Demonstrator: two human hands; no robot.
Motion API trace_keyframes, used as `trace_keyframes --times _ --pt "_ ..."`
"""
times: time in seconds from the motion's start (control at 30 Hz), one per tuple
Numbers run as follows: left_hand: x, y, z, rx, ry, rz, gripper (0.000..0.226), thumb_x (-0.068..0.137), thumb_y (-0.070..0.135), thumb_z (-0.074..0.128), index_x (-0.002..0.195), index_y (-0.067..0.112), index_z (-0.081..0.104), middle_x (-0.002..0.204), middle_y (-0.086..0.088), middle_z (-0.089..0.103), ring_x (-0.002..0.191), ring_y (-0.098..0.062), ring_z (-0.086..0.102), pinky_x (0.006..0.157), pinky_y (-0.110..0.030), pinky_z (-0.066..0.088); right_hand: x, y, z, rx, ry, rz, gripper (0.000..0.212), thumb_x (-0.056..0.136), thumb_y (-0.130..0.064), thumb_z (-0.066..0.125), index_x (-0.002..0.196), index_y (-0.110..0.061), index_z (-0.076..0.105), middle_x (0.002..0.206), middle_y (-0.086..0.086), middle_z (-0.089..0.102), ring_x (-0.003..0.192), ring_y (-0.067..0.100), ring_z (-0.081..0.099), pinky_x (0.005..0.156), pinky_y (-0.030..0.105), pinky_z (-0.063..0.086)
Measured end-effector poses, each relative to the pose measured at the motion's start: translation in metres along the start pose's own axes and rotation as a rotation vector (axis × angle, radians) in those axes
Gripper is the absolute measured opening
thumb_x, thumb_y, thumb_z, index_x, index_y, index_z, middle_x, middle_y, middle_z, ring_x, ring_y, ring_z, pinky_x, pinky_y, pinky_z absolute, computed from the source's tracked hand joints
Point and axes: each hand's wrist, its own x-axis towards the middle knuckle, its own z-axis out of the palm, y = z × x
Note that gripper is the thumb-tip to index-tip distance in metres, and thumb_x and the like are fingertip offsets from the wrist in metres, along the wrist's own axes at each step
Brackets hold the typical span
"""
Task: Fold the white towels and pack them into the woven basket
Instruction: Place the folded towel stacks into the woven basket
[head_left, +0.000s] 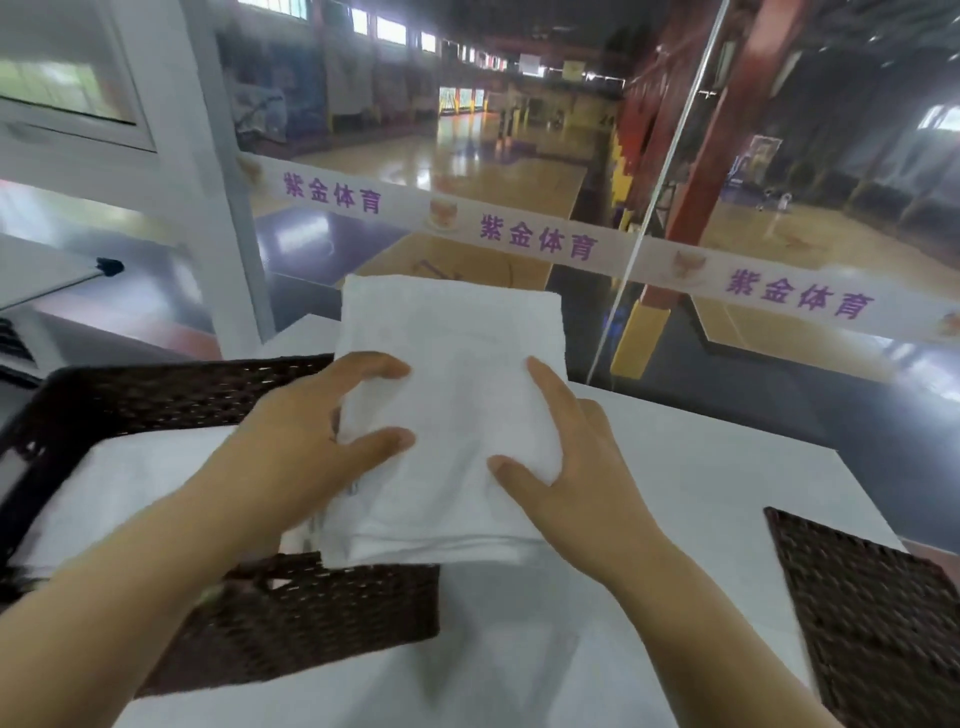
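A folded white towel (452, 374) is held in the air above the right end of the dark woven basket (156, 395). My left hand (311, 431) grips its left edge, thumb on top and fingers curled under. On the towel's right edge, my right hand (566, 462) grips the same way. Inside the basket lies another white towel (135, 478), flat and partly hidden by my left forearm.
The basket stands on a white table (701, 483). A second dark woven piece (872, 613) lies at the table's right front corner. A glass wall (519, 239) with a printed white band stands just behind the table. A grey shelf edge (47, 280) is at the left.
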Motion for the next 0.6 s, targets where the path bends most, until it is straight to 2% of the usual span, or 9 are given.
trace_keyframes --times 0.07,0.13,0.2,0.3,0.43,0.6 --pt "0.010 -0.027 -0.019 0.037 -0.003 -0.054 0.041 0.077 0.041 0.070 0.102 0.057 0.042 0.058 0.003 0.051 0.054 0.006 0.057 0.046 -0.013 0.038 0.023 -0.023 0.022 -0.030 -0.081 0.001 0.083 0.087 -0.041 0.060 0.145 -0.050 0.001 0.118 -0.010 0.030 0.089 -0.012 0.039 0.071 -0.002 0.034" --pt "0.021 -0.058 -0.029 0.058 -0.018 -0.128 0.042 0.078 0.040 0.071 0.103 0.054 0.040 0.063 0.004 0.054 0.050 -0.003 0.059 0.047 -0.016 0.039 0.044 -0.042 0.044 -0.077 -0.151 0.005 0.084 0.089 -0.040 0.059 0.146 -0.049 -0.002 0.121 -0.007 0.028 0.087 0.000 0.040 0.068 0.007 0.036" --pt "0.030 -0.090 -0.031 0.047 -0.054 -0.222 0.042 0.078 0.037 0.071 0.104 0.050 0.040 0.070 0.005 0.056 0.050 -0.008 0.060 0.047 -0.017 0.041 0.065 -0.054 0.068 -0.150 -0.221 0.014 0.084 0.091 -0.037 0.056 0.146 -0.046 -0.006 0.129 -0.002 0.026 0.099 0.012 0.044 0.079 0.017 0.039" --pt "0.040 -0.136 -0.022 0.016 -0.163 -0.325 0.043 0.080 0.035 0.070 0.109 0.043 0.039 0.080 0.002 0.060 0.063 -0.016 0.063 0.051 -0.019 0.045 0.093 -0.057 0.108 -0.289 -0.343 0.065 0.084 0.092 -0.031 0.054 0.148 -0.040 -0.008 0.143 0.007 0.018 0.120 0.026 0.043 0.095 0.030 0.042" --pt "0.046 -0.178 0.005 0.041 -0.372 -0.384 0.048 0.083 0.034 0.067 0.118 0.034 0.035 0.076 0.002 0.059 0.058 -0.011 0.059 0.051 -0.017 0.041 0.110 -0.043 0.159 -0.433 -0.495 0.190 0.082 0.090 -0.016 0.055 0.150 -0.029 0.000 0.148 0.020 0.012 0.122 0.033 0.042 0.095 0.036 0.044" --pt "0.056 -0.207 0.045 0.072 -0.516 -0.430 0.074 0.085 0.032 0.065 0.137 0.020 0.015 0.074 0.001 0.057 0.058 -0.008 0.055 0.052 -0.019 0.043 0.118 -0.023 0.193 -0.585 -0.645 0.339 0.085 0.090 -0.003 0.050 0.151 -0.015 -0.007 0.148 0.030 0.007 0.125 0.039 0.039 0.098 0.040 0.044"
